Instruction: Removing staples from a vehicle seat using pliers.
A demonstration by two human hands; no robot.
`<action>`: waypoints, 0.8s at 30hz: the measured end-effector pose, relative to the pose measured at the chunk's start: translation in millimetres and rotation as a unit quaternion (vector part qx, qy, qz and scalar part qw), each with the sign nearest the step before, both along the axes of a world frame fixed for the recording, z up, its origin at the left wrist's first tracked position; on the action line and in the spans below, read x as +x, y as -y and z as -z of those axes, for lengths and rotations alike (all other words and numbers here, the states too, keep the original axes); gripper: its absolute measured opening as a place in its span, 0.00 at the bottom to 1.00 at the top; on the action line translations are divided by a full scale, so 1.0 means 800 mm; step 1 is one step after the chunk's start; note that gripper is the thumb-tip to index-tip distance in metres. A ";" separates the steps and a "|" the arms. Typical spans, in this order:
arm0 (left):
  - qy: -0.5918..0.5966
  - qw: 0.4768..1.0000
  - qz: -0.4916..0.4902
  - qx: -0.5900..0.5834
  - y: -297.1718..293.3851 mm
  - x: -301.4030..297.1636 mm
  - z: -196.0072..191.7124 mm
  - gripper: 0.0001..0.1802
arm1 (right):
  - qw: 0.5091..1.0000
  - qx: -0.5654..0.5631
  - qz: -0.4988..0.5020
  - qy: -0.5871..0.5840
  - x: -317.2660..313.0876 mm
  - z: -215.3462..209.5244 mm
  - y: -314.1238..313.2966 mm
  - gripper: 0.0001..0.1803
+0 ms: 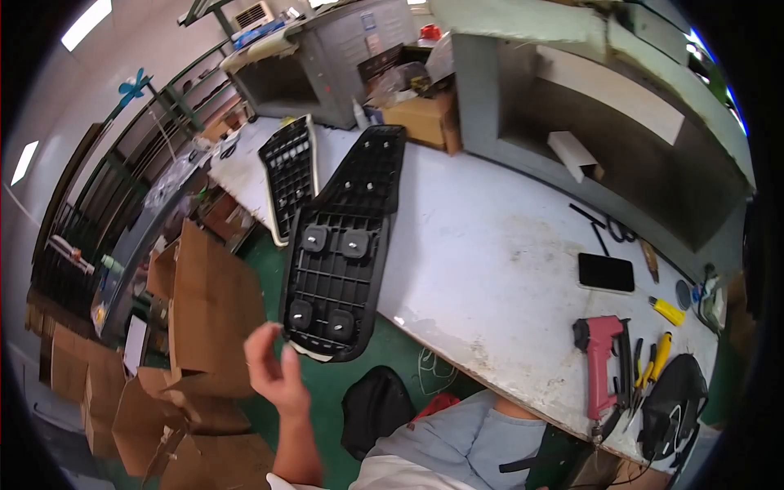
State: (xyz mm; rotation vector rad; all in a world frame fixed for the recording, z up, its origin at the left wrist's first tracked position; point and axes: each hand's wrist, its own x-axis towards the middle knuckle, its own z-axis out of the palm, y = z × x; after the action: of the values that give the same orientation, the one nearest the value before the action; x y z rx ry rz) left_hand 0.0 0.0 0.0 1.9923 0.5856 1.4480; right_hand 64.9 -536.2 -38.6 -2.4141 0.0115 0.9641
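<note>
— Just above the left hand point(273, 367), what hangs over the edge?

— Long black ribbed plastic panel point(341, 249), lying on the white tabletop point(490, 245), its near end past the rim. The grip is apart, fingers spread loosely, thumb tip just beside the panel's lower corner; whether it touches, I cannot tell.

— Anything else beside it?

— A second black ribbed panel with a pale edge point(291, 171) lies farther from the grip, next to the first. Well off to the right sits a pink staple gun point(600, 359). No right hand shows.
</note>
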 end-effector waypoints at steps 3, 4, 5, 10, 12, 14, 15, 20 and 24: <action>-0.071 0.986 -0.131 -0.076 -0.100 -0.002 -0.021 0.33 | 0.983 0.150 -0.081 0.070 0.045 -0.013 -0.100 0.12; -0.079 0.977 -0.078 -0.183 -0.104 -0.014 -0.011 0.35 | 0.967 0.208 -0.115 0.097 0.055 -0.027 -0.108 0.12; -0.085 0.954 -0.022 -0.287 -0.108 -0.024 0.004 0.37 | 0.953 0.249 -0.148 0.092 0.062 -0.039 -0.117 0.11; 0.086 0.804 0.228 -0.543 -0.111 0.005 0.052 0.39 | 0.903 0.327 -0.220 0.171 0.098 -0.047 -0.174 0.08; 0.072 0.815 0.220 -0.531 -0.086 0.016 0.045 0.41 | 0.884 0.362 -0.220 0.198 0.100 -0.060 -0.189 0.08; 0.056 0.800 0.229 -0.551 -0.050 0.008 0.022 0.42 | 0.879 0.370 -0.239 0.185 0.105 -0.065 -0.199 0.07; 0.033 0.809 0.221 -0.544 -0.032 0.011 0.021 0.43 | 0.876 0.365 -0.263 0.171 0.115 -0.057 -0.199 0.06; -0.052 0.840 0.218 -0.494 0.140 0.057 0.019 0.58 | 0.866 0.371 -0.202 0.269 0.139 -0.055 -0.176 0.04; -0.241 0.761 0.275 -0.536 0.214 0.064 -0.022 0.64 | 0.847 0.232 -0.134 0.459 0.172 -0.080 -0.121 0.04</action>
State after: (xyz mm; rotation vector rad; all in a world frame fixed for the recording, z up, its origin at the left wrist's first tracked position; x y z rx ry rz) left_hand 50.9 -171.1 17.5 1.3272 0.7179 0.0737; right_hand 202.5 -439.2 25.2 -2.1874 -0.8193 -0.1814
